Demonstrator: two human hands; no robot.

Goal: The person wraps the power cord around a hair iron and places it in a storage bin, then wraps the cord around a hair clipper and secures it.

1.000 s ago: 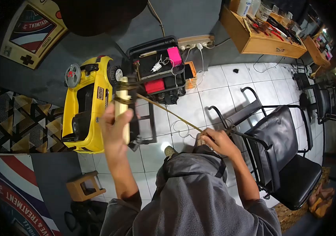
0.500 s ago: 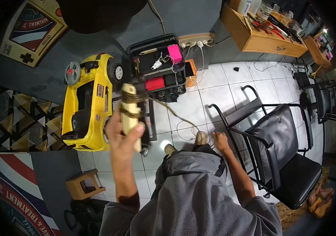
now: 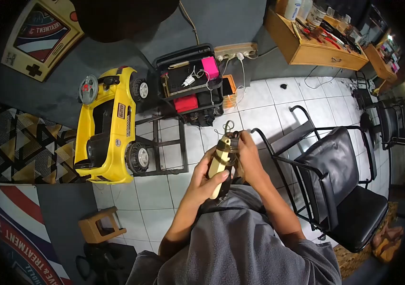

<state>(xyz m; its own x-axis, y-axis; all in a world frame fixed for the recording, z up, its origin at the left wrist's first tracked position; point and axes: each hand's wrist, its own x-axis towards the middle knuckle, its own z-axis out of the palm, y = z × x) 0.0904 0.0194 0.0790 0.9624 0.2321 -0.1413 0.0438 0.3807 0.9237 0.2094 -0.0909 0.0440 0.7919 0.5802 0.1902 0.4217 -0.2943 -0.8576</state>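
Observation:
In front of my waist I hold a cream and black hair clipper (image 3: 218,173). My left hand (image 3: 205,178) wraps around its body from the left, the thumb lying across the front. A brownish cord (image 3: 227,144) is wound several times around the clipper's upper end, and a thin loop of it sticks up above. My right hand (image 3: 249,156) is closed at the upper right of the clipper, on the wound cord. Its fingertips are partly hidden behind the clipper and the cord.
A black armchair (image 3: 338,166) stands close on my right. To the left is a yellow toy car (image 3: 122,123) beside a black metal frame (image 3: 184,147). Ahead are a black trolley (image 3: 159,61) and a wooden counter (image 3: 302,53) with tools. A small wooden stool (image 3: 91,230) is lower left.
My left hand has brought the clipper right and down to my waist. My right hand has come up to it, and the cord that trailed toward the floor is now gathered at the clipper.

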